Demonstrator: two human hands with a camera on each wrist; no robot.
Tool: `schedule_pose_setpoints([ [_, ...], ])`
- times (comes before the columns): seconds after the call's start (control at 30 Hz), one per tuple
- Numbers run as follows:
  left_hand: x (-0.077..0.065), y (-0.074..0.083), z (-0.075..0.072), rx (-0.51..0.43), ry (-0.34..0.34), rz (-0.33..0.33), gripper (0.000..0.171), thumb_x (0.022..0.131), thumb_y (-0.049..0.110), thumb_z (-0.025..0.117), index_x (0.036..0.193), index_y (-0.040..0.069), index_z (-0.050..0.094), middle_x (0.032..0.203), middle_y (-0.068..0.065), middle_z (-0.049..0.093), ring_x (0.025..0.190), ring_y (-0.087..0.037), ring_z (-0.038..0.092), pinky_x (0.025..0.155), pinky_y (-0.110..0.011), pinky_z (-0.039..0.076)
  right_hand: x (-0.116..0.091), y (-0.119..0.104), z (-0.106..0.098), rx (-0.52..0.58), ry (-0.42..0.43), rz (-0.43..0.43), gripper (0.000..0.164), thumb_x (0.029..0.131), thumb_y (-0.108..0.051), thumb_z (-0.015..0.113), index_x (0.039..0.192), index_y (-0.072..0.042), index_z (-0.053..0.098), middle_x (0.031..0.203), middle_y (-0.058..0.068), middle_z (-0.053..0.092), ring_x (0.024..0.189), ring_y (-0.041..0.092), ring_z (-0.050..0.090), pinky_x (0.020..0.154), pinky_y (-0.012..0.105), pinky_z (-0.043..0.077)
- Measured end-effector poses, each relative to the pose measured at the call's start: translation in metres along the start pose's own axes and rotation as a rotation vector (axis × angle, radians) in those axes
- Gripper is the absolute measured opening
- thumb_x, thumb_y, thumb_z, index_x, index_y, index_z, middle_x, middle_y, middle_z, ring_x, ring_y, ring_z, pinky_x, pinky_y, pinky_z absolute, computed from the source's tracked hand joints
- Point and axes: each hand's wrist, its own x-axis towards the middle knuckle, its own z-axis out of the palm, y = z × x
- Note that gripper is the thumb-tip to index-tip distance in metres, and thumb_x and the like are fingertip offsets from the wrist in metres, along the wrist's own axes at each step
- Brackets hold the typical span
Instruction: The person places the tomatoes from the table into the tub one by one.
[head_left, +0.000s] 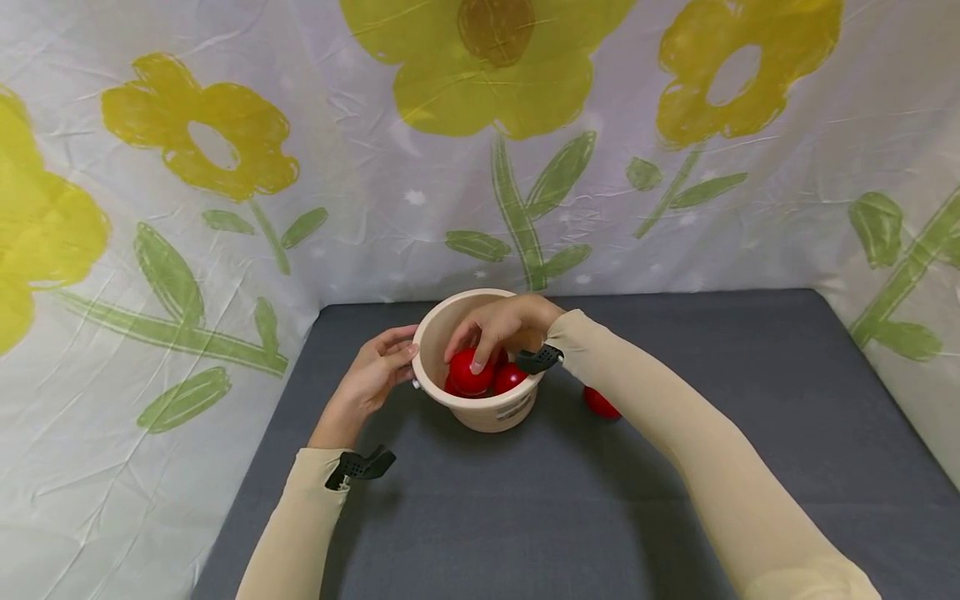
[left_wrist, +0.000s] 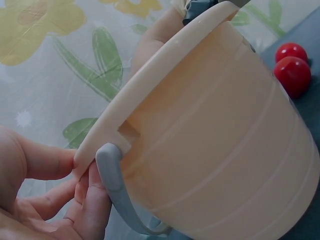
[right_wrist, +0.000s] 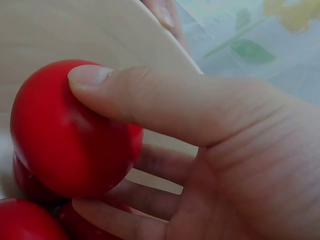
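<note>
A cream plastic bucket [head_left: 486, 417] with a grey handle [left_wrist: 116, 180] stands tilted on the table. My left hand [head_left: 372, 367] pinches its rim at the left, thumb and fingertips on either side, close to the handle's joint. Inside the bucket, my right hand [head_left: 497, 327] holds a glossy red ball [right_wrist: 70, 135], the thumb pressed on top and the fingers curled beneath. More red balls [right_wrist: 27, 220] lie under it at the bottom, partly hidden by the hand and the held ball.
To the right of the bucket, two red balls [left_wrist: 292, 75] sit on the dark grey tabletop [head_left: 525, 525]; the right forearm partly covers them in the head view. A white cloth [head_left: 360, 183] printed with yellow flowers hangs behind and at the sides.
</note>
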Motion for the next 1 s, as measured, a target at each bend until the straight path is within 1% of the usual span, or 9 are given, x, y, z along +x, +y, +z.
schedule_pose_setpoints([
  [0.23,-0.001,0.001,0.001,-0.009,0.000,0.002,0.045,0.100,0.008,0.055,0.143,0.000,0.042,0.108,0.005,0.064,0.087,-0.005,0.068,0.070,-0.019,0.057,0.001,0.001,-0.001,0.003,-0.007,0.003,0.052,0.081,-0.012,0.077,0.131,-0.019,0.063,0.138,0.001,0.057,0.117,0.025,0.055,0.102,0.049,0.050],
  [0.33,-0.001,0.001,0.000,-0.013,-0.008,0.006,0.047,0.100,0.009,0.055,0.144,-0.001,0.041,0.108,0.004,0.064,0.088,-0.005,0.068,0.070,-0.019,0.057,0.002,0.000,-0.003,-0.057,-0.016,-0.055,0.048,0.085,-0.014,0.075,0.131,-0.018,0.063,0.141,0.008,0.056,0.113,0.022,0.057,0.102,0.048,0.050],
  [0.43,-0.001,0.000,0.000,-0.014,-0.014,0.011,0.049,0.100,0.010,0.056,0.145,-0.002,0.040,0.108,0.005,0.064,0.088,-0.005,0.068,0.070,-0.019,0.057,0.003,-0.002,-0.005,-0.145,-0.028,-0.129,0.045,0.088,-0.016,0.071,0.132,-0.016,0.063,0.142,0.015,0.056,0.110,0.020,0.060,0.100,0.046,0.052],
  [0.53,-0.001,0.000,0.000,-0.011,-0.013,0.012,0.049,0.100,0.010,0.056,0.145,-0.002,0.040,0.109,0.005,0.064,0.088,-0.004,0.068,0.070,-0.018,0.057,0.003,-0.002,-0.007,-0.179,-0.039,-0.155,0.044,0.089,-0.016,0.070,0.133,-0.015,0.062,0.143,0.016,0.055,0.109,0.020,0.061,0.097,0.043,0.053],
  [0.67,-0.002,0.000,0.000,-0.014,-0.007,0.007,0.048,0.100,0.010,0.056,0.145,-0.002,0.040,0.109,0.004,0.064,0.088,-0.004,0.068,0.070,-0.018,0.057,0.004,-0.002,-0.008,-0.178,-0.048,-0.143,0.045,0.088,-0.017,0.071,0.133,-0.016,0.062,0.144,0.016,0.054,0.109,0.020,0.061,0.096,0.042,0.054],
  [0.77,-0.001,0.000,0.001,-0.019,0.000,0.001,0.048,0.100,0.009,0.055,0.145,-0.002,0.041,0.110,0.004,0.064,0.089,-0.004,0.068,0.070,-0.019,0.057,0.005,-0.001,-0.008,-0.193,-0.048,-0.151,0.045,0.089,-0.017,0.070,0.133,-0.016,0.062,0.143,0.014,0.056,0.109,0.018,0.061,0.096,0.043,0.054],
  [0.83,-0.001,0.000,0.001,-0.013,0.005,0.000,0.048,0.100,0.009,0.055,0.145,-0.002,0.041,0.109,0.004,0.064,0.089,-0.004,0.068,0.070,-0.019,0.057,0.004,-0.001,-0.007,-0.184,-0.040,-0.164,0.045,0.089,-0.016,0.070,0.133,-0.015,0.062,0.141,0.014,0.057,0.109,0.018,0.061,0.097,0.044,0.053],
  [0.93,0.000,0.001,0.001,-0.005,0.013,-0.004,0.047,0.101,0.008,0.054,0.145,-0.001,0.041,0.108,0.006,0.064,0.088,-0.004,0.068,0.070,-0.019,0.057,0.000,-0.003,-0.006,-0.115,-0.015,-0.186,0.046,0.088,-0.014,0.071,0.133,-0.012,0.061,0.139,0.015,0.058,0.112,0.020,0.061,0.100,0.049,0.051],
  [1.0,0.000,0.001,0.001,-0.002,0.007,-0.005,0.047,0.101,0.008,0.053,0.145,-0.002,0.040,0.107,0.007,0.064,0.088,-0.004,0.067,0.070,-0.018,0.057,-0.005,-0.007,-0.008,-0.125,0.003,-0.234,0.047,0.088,-0.014,0.071,0.134,-0.011,0.060,0.139,0.016,0.058,0.117,0.024,0.060,0.100,0.050,0.051],
])
